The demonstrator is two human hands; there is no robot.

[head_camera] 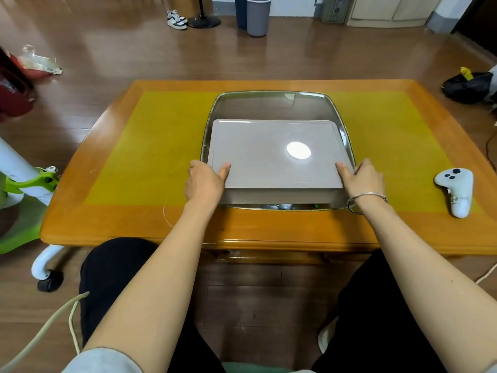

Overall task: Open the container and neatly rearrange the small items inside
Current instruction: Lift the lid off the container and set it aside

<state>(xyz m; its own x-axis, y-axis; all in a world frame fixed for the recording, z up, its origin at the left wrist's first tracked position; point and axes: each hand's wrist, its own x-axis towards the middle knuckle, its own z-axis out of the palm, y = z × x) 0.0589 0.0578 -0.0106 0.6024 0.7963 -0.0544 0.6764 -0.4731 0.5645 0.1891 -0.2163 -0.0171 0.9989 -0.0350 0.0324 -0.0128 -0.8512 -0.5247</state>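
Left hand (pixel 205 181) and right hand (pixel 364 179) are gripping the lid (pixel 274 154) at its near corners, thumbs lying on top and fingers wrapping the edges. The lid, long axis running left to right, is sitting between the hands over the clear container (pixel 271 103) at mid-table (pixel 134 232). Both hands being equally near, the coming lift likely goes straight up.

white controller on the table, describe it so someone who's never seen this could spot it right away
Start at the orange wooden table with its yellow mat. The grey lidded container sits at its centre, held by both hands. Look far to the person's right of it, near the table's edge: the white controller lies there alone, the only small white, handle-shaped thing with dark buttons on the table.
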